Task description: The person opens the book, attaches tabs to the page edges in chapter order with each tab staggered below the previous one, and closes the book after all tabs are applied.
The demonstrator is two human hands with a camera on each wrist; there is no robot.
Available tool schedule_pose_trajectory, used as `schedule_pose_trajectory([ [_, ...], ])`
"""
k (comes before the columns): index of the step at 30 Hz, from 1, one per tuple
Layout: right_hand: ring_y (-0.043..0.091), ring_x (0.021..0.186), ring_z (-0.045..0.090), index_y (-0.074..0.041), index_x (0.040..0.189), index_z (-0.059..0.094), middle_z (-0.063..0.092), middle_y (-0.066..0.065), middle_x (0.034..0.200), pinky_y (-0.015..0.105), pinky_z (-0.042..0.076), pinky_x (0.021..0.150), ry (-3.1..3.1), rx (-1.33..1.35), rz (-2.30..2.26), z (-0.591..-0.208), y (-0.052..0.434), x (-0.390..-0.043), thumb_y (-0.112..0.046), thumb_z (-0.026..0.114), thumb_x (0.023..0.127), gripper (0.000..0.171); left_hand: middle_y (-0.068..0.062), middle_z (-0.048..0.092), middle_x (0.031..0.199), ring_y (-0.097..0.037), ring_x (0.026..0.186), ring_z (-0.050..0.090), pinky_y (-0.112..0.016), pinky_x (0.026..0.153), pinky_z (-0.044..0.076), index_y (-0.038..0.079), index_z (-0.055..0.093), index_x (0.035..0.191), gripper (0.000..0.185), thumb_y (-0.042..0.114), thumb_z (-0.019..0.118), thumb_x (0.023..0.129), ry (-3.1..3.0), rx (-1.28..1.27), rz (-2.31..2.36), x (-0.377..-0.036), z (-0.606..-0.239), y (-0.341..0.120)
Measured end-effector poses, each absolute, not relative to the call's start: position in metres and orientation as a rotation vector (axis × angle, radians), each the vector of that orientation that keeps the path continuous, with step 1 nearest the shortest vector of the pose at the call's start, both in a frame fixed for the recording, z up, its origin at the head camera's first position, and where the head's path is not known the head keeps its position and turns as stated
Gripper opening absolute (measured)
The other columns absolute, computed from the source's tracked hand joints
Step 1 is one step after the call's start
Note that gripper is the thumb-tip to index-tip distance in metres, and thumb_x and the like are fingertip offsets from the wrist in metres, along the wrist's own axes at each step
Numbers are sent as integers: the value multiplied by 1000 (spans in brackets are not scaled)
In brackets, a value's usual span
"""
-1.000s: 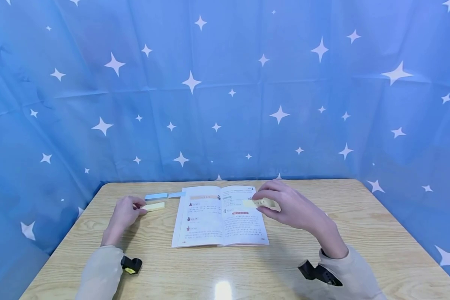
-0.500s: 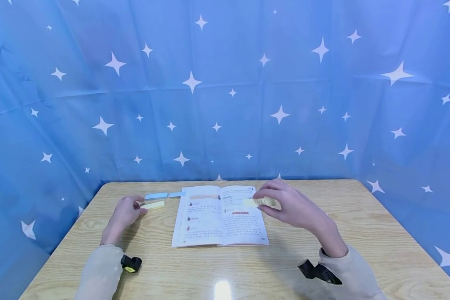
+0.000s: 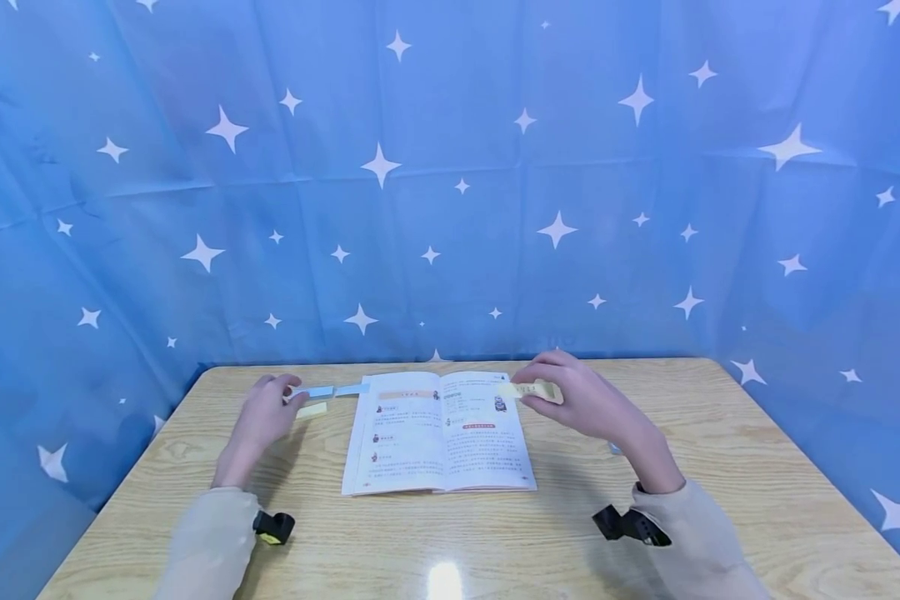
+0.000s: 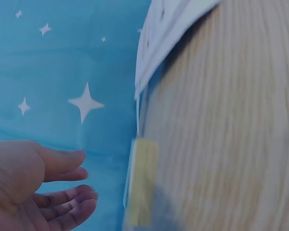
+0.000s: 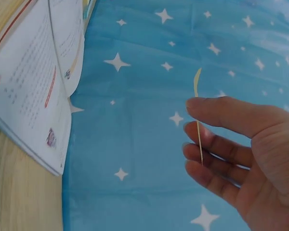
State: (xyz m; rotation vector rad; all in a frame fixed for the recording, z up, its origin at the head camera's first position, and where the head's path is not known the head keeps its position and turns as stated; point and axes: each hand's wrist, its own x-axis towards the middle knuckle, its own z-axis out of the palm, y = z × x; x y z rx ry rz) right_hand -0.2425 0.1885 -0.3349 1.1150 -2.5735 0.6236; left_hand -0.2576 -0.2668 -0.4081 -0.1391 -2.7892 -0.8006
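An open book [image 3: 408, 450] with printed text lies at the middle of the table. My right hand [image 3: 588, 408] pinches a yellow sticky note [image 3: 525, 390] above the right page's upper corner; handwriting shows on the note. Seen edge-on in the right wrist view, the note [image 5: 198, 86] stands between thumb and fingers. Left of the book, my left hand [image 3: 266, 412] hovers with loosely bent fingers at the end of a blue sticky-note pad [image 3: 320, 392]. A gap shows between its thumb and fingers in the left wrist view. Just in front lies a yellow sticky-note pad [image 3: 312, 409].
A second blue strip [image 3: 352, 389] reaches from the blue pad to the book's left edge. Something small and blue [image 3: 615, 448] peeks out beneath the right forearm. Behind the wooden table [image 3: 390, 550] hangs a blue curtain [image 3: 450, 208] with white stars.
My left hand has let go of the yellow pad and moved back and slightly right to the blue pad. My right hand has shifted a little farther back with its note.
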Motion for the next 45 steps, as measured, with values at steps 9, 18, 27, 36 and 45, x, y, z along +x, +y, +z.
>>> schedule_pose_trajectory([
  [9, 25, 105, 61, -9, 116, 73, 68, 3, 112, 46, 53, 85, -2656, 1004, 686, -343, 194, -257, -11, 73, 94, 22, -29, 59, 115, -37, 95, 63, -50, 80, 53, -8, 63, 125, 31, 11, 60, 101, -2745, -217, -825, -257, -395, -226],
  [18, 26, 102, 63, -5, 117, 72, 68, 5, 110, 49, 53, 86, -2702, 967, 702, -354, 201, -271, -10, 72, 94, 23, -26, 59, 117, -34, 96, 65, -44, 79, 57, -5, 65, 124, 29, 9, 63, 99, -2749, -272, -858, -266, -399, -186],
  [27, 25, 98, 62, -5, 116, 72, 67, 3, 106, 47, 53, 85, -2737, 935, 706, -370, 208, -288, -10, 73, 93, 23, -21, 61, 115, -31, 96, 64, -43, 81, 56, -2, 67, 123, 28, 11, 66, 98, -2797, -335, -809, -266, -400, -152],
  [36, 25, 99, 62, -7, 115, 73, 68, 4, 106, 45, 52, 85, -2773, 895, 724, -377, 209, -297, -11, 74, 93, 23, -18, 59, 119, -27, 96, 64, -44, 85, 55, 2, 67, 125, 28, 13, 64, 99, -2879, -424, -766, -265, -400, -115],
  [45, 25, 99, 61, -5, 115, 73, 68, 3, 105, 44, 51, 86, -2815, 889, 725, -379, 208, -302, -9, 74, 93, 23, -19, 59, 117, -29, 98, 63, -42, 78, 55, 2, 68, 123, 27, 12, 66, 98, -2877, -575, -675, -265, -407, -88],
])
